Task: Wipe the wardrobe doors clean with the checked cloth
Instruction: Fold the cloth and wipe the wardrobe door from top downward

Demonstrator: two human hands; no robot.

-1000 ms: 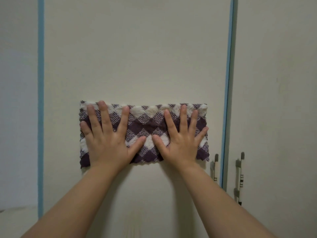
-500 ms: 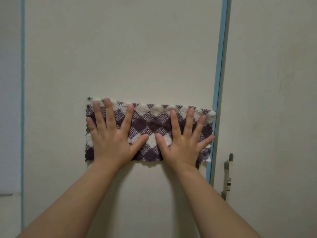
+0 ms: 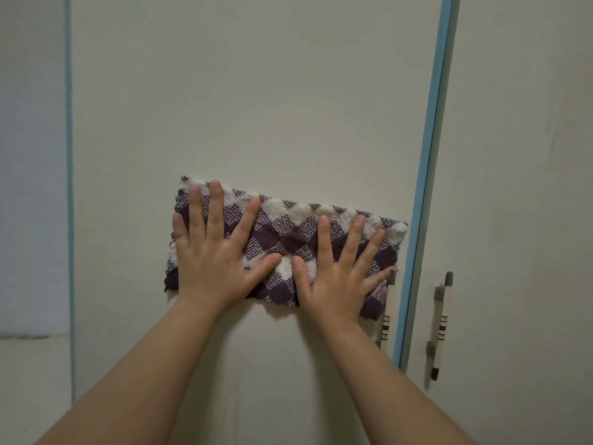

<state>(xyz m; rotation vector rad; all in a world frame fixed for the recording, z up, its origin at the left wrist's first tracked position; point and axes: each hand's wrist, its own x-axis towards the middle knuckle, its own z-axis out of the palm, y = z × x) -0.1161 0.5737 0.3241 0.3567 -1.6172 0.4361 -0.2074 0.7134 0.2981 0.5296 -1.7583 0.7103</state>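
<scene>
A: Centre frame, purple-and-cream checked terry cloth (image 3: 290,234) on cream wardrobe door (image 3: 256,107)?
B: Yes; left hand (image 3: 213,261), right hand (image 3: 337,281) flat, no closed grip. Press evenly, clear grey handle (image 3: 385,326).

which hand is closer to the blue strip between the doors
Right. The right hand presses the checked cloth beside the blue strip, little finger close to it. The left hand lies flat on the cloth's far end.
</scene>
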